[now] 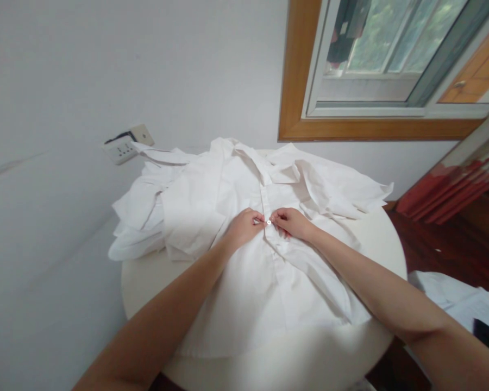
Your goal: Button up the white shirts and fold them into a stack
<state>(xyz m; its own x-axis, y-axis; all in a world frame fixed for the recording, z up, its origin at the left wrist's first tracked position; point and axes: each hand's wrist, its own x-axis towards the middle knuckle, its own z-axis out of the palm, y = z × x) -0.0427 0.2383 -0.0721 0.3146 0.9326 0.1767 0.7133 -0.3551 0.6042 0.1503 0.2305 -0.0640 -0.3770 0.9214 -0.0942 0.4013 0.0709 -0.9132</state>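
A white button-up shirt (244, 293) lies spread over a round white table (146, 282), its collar toward the wall and its hem toward me. Both hands meet at the front placket, around the middle of the shirt. My left hand (248, 225) pinches the placket edge from the left. From the right, my right hand (291, 221) pinches the fabric with its fingers curled. Between the fingertips shows a small round white button (269, 222). Whether the button sits in its hole I cannot tell.
More folded white cloth (142, 212) is heaped at the table's left, by the wall. A wall socket (124, 147) is behind it. A wood-framed window (293, 108) is at the back right, with a red and cream curtain (452, 184). White items (464, 296) lie low at the right.
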